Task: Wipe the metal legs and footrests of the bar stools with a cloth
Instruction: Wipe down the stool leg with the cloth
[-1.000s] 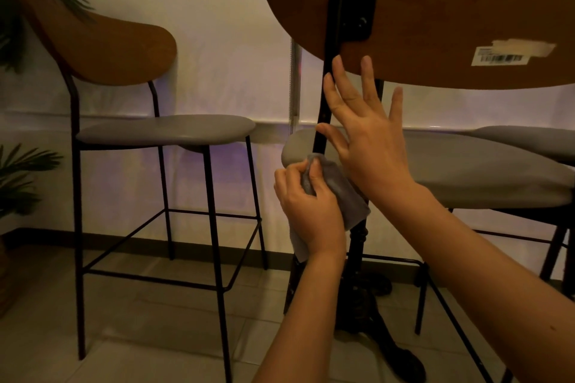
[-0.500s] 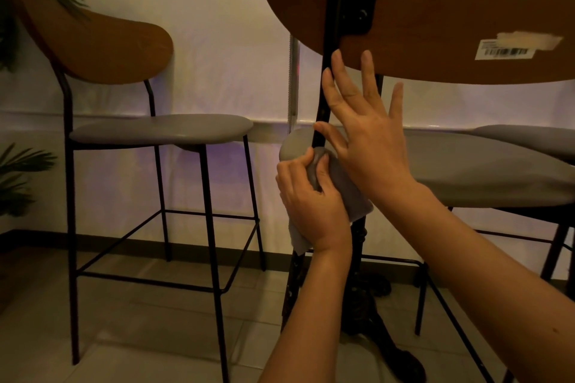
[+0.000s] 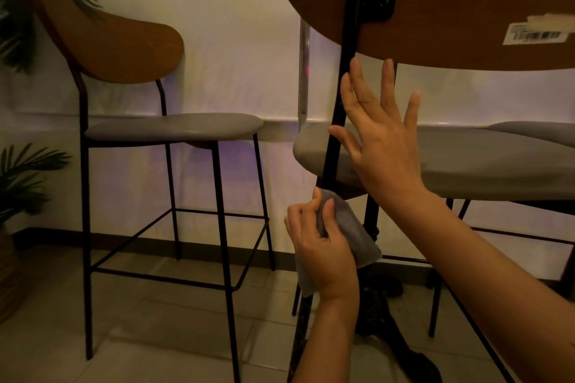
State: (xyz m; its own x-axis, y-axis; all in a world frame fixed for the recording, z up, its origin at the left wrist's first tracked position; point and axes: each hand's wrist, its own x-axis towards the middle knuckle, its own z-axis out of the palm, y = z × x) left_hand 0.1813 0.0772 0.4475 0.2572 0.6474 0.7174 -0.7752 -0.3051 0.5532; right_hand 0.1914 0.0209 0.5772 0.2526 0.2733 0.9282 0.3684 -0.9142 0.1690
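Your left hand (image 3: 320, 242) grips the grey cloth (image 3: 351, 230) around the black metal leg (image 3: 337, 115), which runs nearly upright, leaning slightly right toward the top. Your right hand (image 3: 382, 140) rests open beside it. The cloth hides the wiped stretch.

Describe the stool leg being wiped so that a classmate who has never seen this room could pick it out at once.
Start at the big wooden backrest at top right. A thin black metal leg runs down from it past the grey seat. Only this leg has the left hand pressing a grey cloth around it.
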